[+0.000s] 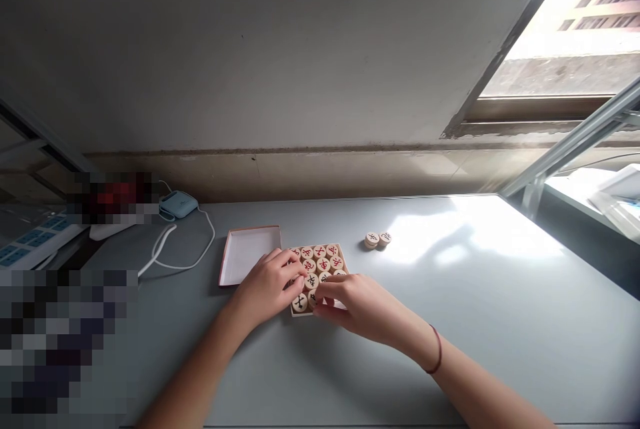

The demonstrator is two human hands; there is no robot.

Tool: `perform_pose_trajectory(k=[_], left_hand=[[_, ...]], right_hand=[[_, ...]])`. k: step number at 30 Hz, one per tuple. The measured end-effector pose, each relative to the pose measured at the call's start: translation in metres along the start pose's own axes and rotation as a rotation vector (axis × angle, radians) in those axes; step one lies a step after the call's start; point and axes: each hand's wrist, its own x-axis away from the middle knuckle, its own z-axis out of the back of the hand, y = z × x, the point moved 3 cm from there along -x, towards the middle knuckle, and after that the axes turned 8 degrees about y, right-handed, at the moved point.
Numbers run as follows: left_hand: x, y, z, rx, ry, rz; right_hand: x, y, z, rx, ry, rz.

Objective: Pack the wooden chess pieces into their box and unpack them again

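Note:
A shallow open box [295,314] on the table holds rows of round wooden Chinese chess pieces, red characters at the back and black ones nearer me. My left hand [270,285] lies over the box's left side, thumb and forefinger drawn together above the pieces; whatever is between them is hidden. At the front right corner, my right hand [353,299] has its thumb and fingers closed round a black-marked chess piece [313,299], partly covered by the fingertips. Beyond the box, to the right, stand small stacks of chess pieces [371,239].
The box lid [250,255] lies inside up, left of the box. Behind it are a white cable [203,249] and a light blue case [179,205]. A power strip [35,239] sits far left. Sunlight falls on the table's right half, below a window [560,75].

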Motion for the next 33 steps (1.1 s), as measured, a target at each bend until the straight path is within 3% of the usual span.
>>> perform_pose_trajectory(k=[4, 7, 11, 14, 22, 25, 29, 33], left_hand=[[0.000, 0.003, -0.001, 0.012, -0.008, -0.020], [0.001, 0.006, -0.002, 0.018, -0.003, -0.034], [0.001, 0.007, -0.005, 0.038, -0.021, -0.043], [0.001, 0.008, -0.006, 0.041, -0.031, -0.045], [0.000, 0.009, -0.006, 0.036, -0.014, -0.068], [0.000, 0.011, -0.006, 0.025, 0.007, -0.065], [-0.001, 0.016, -0.008, -0.002, 0.141, 0.024], [0.001, 0.025, -0.014, 0.109, 0.241, 0.062]], right_hand=[[-0.004, 0.018, 0.019, -0.025, 0.172, -0.066], [-0.004, 0.053, 0.032, 0.174, 0.357, -0.222], [-0.002, 0.094, 0.033, 0.348, 0.269, -0.393], [-0.002, 0.103, 0.029, 0.366, 0.163, -0.432], [-0.002, 0.105, 0.031, 0.322, 0.123, -0.461], [-0.001, 0.099, 0.035, 0.273, 0.166, -0.416], [-0.003, 0.070, 0.038, -0.036, 0.263, -0.313], [-0.006, 0.039, 0.029, -0.407, 0.255, -0.266]])
